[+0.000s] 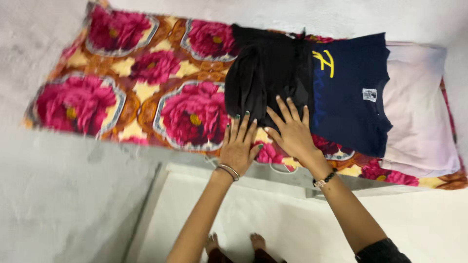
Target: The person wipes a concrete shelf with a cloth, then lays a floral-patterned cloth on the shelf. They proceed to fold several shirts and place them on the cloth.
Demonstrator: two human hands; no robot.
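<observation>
My left hand and right hand lie spread flat, fingertips on the folded black garment; a navy T-shirt sits just right of them.

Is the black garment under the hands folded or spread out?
Folded: the black garment forms a compact, creased block, with the left hand and right hand flat at its edge.

Under your hands the black garment is soft matt cloth, creased; the navy shirt is smooth matt knit, the pink cloth faintly sheeny; the floral blanket looks plush, and the ledge rough matt plaster
</observation>
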